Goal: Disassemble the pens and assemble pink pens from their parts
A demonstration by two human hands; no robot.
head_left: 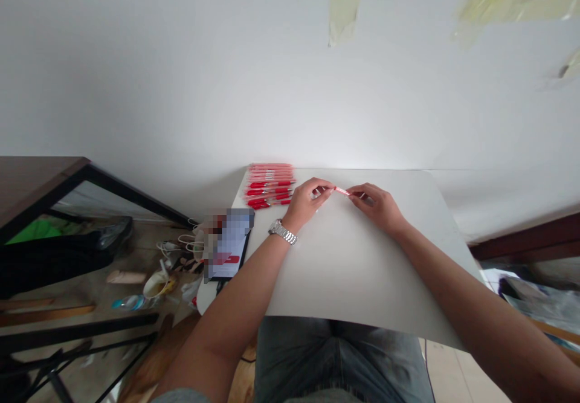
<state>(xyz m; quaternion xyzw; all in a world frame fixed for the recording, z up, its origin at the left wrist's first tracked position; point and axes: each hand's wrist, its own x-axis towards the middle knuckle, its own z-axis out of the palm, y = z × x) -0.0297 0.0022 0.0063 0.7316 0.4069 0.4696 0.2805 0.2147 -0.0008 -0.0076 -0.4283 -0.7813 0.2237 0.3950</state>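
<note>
Pinching a red pen [342, 191], left hand [306, 205], right hand [375, 206], fingers [357, 195] clenched on either end

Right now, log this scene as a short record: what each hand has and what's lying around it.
Left hand: pinching one end of a slim pink-red pen
Right hand: pinching the other end of that pen
Left wrist: metal-link wristwatch
Beyond the left hand: row of red pens, lying side by side at the far edge of a white board
Left of the board: phone, its screen blurred
</note>
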